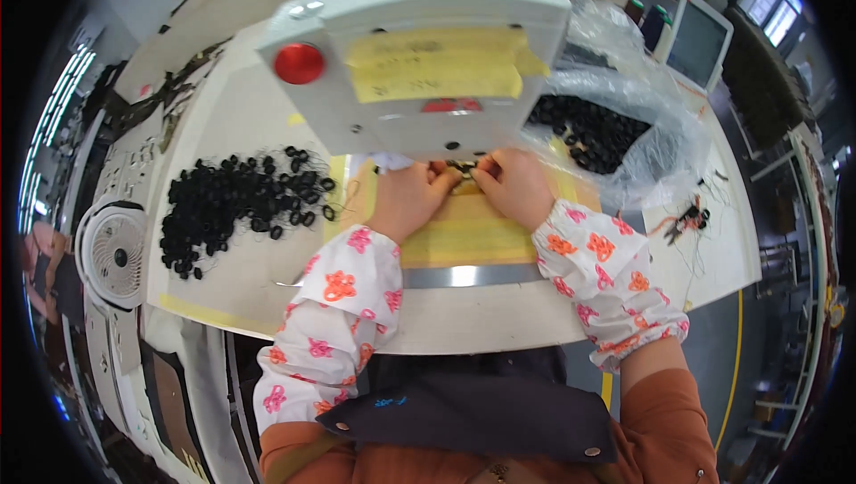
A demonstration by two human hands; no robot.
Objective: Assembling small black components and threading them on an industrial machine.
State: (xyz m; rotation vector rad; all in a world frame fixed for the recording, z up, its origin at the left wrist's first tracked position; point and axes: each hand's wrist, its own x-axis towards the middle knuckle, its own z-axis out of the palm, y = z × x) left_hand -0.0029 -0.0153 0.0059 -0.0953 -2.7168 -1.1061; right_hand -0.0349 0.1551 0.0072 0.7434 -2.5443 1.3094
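Observation:
Under the head of a white industrial sewing machine, my two hands meet close together. My left hand is closed, its thumb and fingers pinched at the machine's working spot. Opposite it, my right hand pinches in the same way, thumb against fingers. Between the fingertips lies a small dark piece, too small and covered to name. Both wrists rest over a yellow-taped plate with a metal strip along its near side.
A heap of small black looped pieces with loose threads lies on the table at left. To the right, a clear plastic bag holds more black pieces. Thread snips lie near the right edge. A white fan stands beyond the left edge.

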